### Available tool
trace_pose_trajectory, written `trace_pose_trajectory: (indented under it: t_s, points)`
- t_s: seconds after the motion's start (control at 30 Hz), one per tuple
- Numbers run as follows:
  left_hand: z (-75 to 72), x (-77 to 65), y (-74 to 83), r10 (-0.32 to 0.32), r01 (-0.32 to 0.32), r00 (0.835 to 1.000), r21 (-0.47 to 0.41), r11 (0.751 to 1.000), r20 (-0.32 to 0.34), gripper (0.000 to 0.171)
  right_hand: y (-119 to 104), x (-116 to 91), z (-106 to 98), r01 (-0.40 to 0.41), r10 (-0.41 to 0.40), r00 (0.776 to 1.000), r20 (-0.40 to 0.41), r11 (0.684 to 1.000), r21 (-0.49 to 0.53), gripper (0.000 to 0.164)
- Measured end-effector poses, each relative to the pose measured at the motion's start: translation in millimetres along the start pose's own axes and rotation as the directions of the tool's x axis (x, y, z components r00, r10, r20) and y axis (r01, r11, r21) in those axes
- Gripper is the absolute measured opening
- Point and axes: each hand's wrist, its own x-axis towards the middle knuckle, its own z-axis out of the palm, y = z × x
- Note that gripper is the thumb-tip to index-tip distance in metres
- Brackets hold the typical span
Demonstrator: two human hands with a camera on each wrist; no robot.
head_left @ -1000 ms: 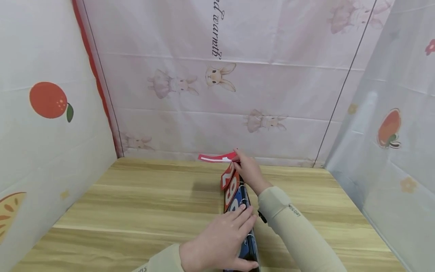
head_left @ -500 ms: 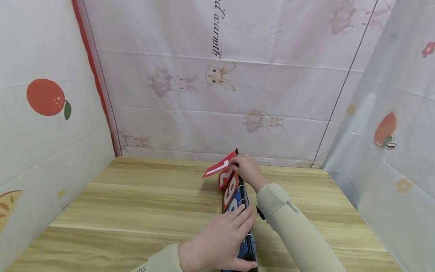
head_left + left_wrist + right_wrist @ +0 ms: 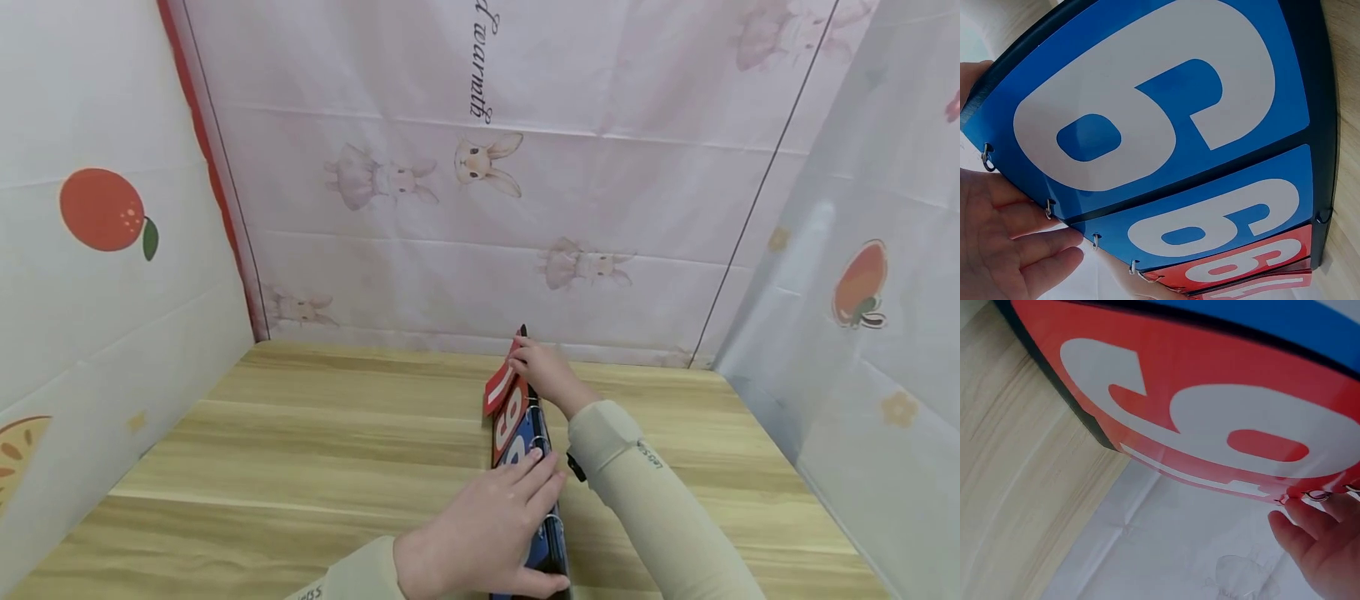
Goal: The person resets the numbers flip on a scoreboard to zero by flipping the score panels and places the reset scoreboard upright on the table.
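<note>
A flip scoreboard with black backing and metal rings stands on the table; its blue 6 card is large in the left wrist view. My left hand rests across its near top edge, fingers extended and thumb at the near end. My right hand is at the far end of the top edge, its fingertips at the rings and the upper part of the red 1 card. Beside that card is the red 6 card. In the left wrist view a smaller blue 6 card lies between the large one and the red cards.
The wood-grain table extends on both sides of the scoreboard. A pale rabbit-print curtain hangs behind its far edge. Fruit-print sheets hang at the left and right.
The red 1 card has swung down from a raised position onto the scoreboard's face, covering the red 2. My right hand has shifted only slightly; the left hand keeps its place.
</note>
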Motion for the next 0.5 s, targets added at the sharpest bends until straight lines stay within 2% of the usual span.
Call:
trace_pose_trajectory:
  t_s: [0.2,0.33,0.37,0.43,0.47,0.5]
  points:
    - [-2.3,3.0,-2.3,-0.008,0.009,1.000,-0.030,0.999,0.022,0.082,5,-1,-4,0.017,-0.017,1.000,0.004,0.999,0.044,0.038]
    - [-3.4,2.4,-1.6,-0.028,0.031,0.997,-0.042,0.999,0.073,0.082,12,-3,-1,0.061,-0.061,0.998,0.014,0.998,0.016,0.044]
    - [-3.2,2.0,-1.1,-0.032,0.036,0.996,-0.043,0.998,0.086,0.083,15,-4,0,0.072,-0.072,0.997,0.014,0.997,0.035,0.044]
    - [-2.9,1.6,-0.3,-0.041,0.046,0.993,-0.046,0.998,0.110,0.083,21,-5,5,0.081,-0.082,0.997,0.002,0.987,0.138,0.042]
    - [-2.5,1.5,0.0,-0.044,0.049,0.993,-0.047,0.998,0.113,0.084,25,-5,7,0.078,-0.077,0.997,-0.015,0.971,0.225,0.041]
    - [-2.3,1.7,0.0,-0.048,0.055,0.992,-0.052,0.997,0.121,0.084,29,-6,10,0.068,-0.059,0.998,-0.036,0.941,0.332,0.041]
